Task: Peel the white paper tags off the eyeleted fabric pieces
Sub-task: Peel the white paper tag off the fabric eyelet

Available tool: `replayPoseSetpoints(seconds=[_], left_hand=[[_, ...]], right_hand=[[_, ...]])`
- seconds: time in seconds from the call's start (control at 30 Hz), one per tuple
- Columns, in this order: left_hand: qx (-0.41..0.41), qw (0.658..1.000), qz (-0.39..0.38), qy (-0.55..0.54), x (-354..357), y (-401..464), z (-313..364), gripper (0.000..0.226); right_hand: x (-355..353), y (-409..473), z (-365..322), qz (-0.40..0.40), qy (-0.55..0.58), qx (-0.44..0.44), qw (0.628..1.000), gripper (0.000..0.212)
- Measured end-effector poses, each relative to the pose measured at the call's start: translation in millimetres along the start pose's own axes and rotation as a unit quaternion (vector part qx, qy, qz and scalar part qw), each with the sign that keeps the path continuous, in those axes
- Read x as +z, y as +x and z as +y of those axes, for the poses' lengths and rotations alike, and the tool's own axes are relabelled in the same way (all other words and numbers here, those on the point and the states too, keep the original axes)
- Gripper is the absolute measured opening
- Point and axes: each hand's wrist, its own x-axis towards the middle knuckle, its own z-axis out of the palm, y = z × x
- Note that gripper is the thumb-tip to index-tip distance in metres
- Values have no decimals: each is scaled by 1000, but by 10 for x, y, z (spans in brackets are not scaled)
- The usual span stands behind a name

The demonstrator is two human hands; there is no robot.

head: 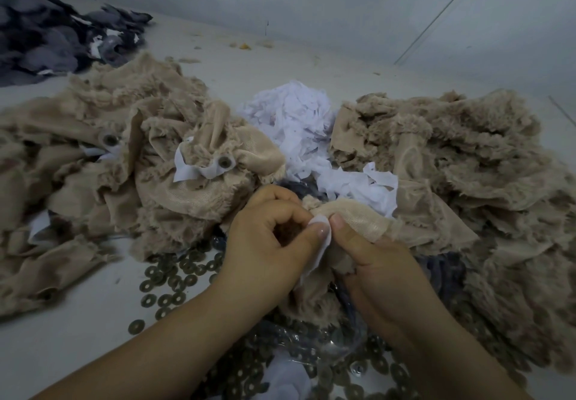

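My left hand [268,240] and right hand [374,262] meet at the centre of the pale work table [78,331], both closed on one beige furry fabric piece [358,218]. My left thumb and fingers pinch a small white paper tag [321,228] that lies against the smooth backing of this piece; my right thumb presses on the fabric just beside the tag, with the remaining fingers curled under the cloth. To the left lies a heap of beige furry fabric pieces [109,156] showing metal eyelets [225,162] and white tags attached. To the right lies a second beige furry heap [452,156]. Between the two heaps sits a pile of loose white paper tags [296,119]. Dark metal ring washers [174,278] are scattered under my wrists. A pile of grey fabric [46,34] occupies the far left.
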Motion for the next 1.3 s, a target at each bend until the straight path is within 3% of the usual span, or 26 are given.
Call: replayPoseSetpoints(seconds=[0.2, 0.37, 0.53, 0.67, 0.77, 0.87, 0.93, 1.1, 1.17, 1.3], left_hand=[[-40, 998, 36, 14, -17, 14, -48, 25], [-162, 981, 19, -107, -45, 26, -56, 18], [-223, 955, 2, -196, -66, 64, -60, 14], [-230, 950, 20, -210, -136, 103, -44, 18], [-208, 956, 27, -205, -256, 156, -19, 19], [-200, 957, 32, -208, -403, 182, 33, 21], [-192, 960, 26, -204, -500, 175, 68, 22], [-170, 972, 22, -160, -697, 112, 124, 19], [-166, 975, 20, -149, -745, 84, 127, 20], [-177, 977, 15, -118, -755, 11, 51, 22]], right_hand=[[19, -25, 21, -3, -5, -1, 1000, 40], [30, -28, 8, -6, 0, 0, 1000, 41], [17, -26, 31, 11, -40, -22, 999, 36], [-19, -24, -63, -30, -102, -29, 994, 20], [-44, -29, -174, -57, -203, 4, 977, 30], [-55, -32, -216, -34, -330, 58, 941, 38], [-68, -36, -234, -13, -418, 46, 907, 37], [-78, -58, -224, -39, -636, -14, 770, 27], [-50, -79, -160, -41, -689, -39, 723, 20], [34, -64, -74, -31, -742, -72, 666, 18]])
